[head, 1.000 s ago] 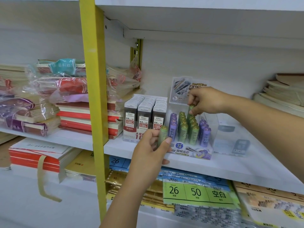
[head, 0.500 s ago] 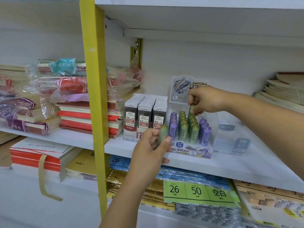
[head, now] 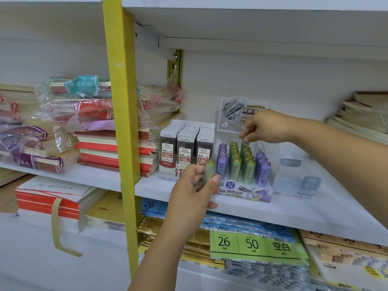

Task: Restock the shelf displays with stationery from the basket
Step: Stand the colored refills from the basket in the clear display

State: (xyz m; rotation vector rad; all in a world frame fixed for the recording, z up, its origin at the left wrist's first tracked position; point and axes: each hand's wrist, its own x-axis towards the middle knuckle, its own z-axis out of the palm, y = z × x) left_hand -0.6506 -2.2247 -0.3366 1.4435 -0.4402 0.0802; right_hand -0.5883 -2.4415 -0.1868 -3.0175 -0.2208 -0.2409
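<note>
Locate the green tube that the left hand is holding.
Head view, centre: the front green tube is pinched in the left hand at the front-left corner of the display box, beside the first purple tube; the right hand pinches a rear green tube.

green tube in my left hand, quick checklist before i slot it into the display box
1. Grip: the left hand holds the green tube upright between thumb and fingers: ok.
2. Colour match: the display box has green rows in its middle, with purple ones outside: ok.
3. Free slot in a green row: cannot tell, as the right hand hides the back.
4. Clear path: the right hand pinches a back tube over the green rows: not ok.
5. Box flat on the shelf: ok.
</note>
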